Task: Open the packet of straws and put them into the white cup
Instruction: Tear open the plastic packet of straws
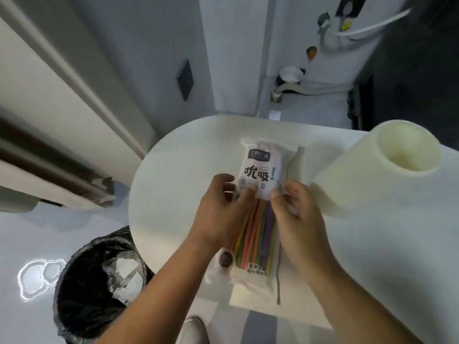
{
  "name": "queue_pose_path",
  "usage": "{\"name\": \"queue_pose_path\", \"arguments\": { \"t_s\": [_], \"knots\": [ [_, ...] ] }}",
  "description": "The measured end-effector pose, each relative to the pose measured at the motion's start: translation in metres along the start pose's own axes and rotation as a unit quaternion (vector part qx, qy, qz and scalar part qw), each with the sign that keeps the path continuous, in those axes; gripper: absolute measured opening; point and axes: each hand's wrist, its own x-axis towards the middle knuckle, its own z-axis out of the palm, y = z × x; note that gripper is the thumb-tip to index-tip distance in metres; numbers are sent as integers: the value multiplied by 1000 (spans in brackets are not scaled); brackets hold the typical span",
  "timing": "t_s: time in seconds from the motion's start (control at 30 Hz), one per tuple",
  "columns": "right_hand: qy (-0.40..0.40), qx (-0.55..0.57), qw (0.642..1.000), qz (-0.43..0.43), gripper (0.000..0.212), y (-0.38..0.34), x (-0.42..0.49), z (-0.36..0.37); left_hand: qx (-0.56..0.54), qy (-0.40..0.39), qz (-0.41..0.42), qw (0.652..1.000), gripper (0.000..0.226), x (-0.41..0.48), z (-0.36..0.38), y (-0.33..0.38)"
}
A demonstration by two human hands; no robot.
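**Both hands on the straw packet**

On the white worktop [173,170] in front of me lies the packet of straws [260,175], lengthwise away from me, its printed white end farthest from me and its clear part nearer, where the coloured straws [258,234] show through; my left hand [221,212] rests on the packet's left side, fingers [244,194] pinched together on the wrapper about where the print ends; my right hand [295,209] meets it from the other side, fingers [277,193] likewise clamped on the wrapper, the two thumbs close to each other; the packet looks sealed, with all the straws inside; the white cup [372,175] stands just beside the packet to the right, empty as far as I can see, its mouth tilted toward the camera; down to the left, below the worktop's edge, a bin lined with a black bag [99,281] stands on the floor.
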Motion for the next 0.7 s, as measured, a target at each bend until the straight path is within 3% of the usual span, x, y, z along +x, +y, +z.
{"name": "queue_pose_path", "arguments": {
  "t_s": [0.13,0.3,0.4,0.57,0.7],
  "knots": [
    [-13,32,999,-4,4,15,15,8,-18,-1,15,1000,60,16,1,-11],
    [-17,78,997,-18,8,22,29,13,-35,-9,39,999,72,24,-1,-13],
    [-24,77,997,-20,51,21,33,14,-54,-20,56,997,65,24,-3,-12],
    [-18,71,993,-89,76,5,36,11,-92,-11,121,988,45,20,-3,0],
    [-13,159,978,-131,50,-22,23,-2,-115,-24,190,975,58,-4,-6,19]
  ]
}}
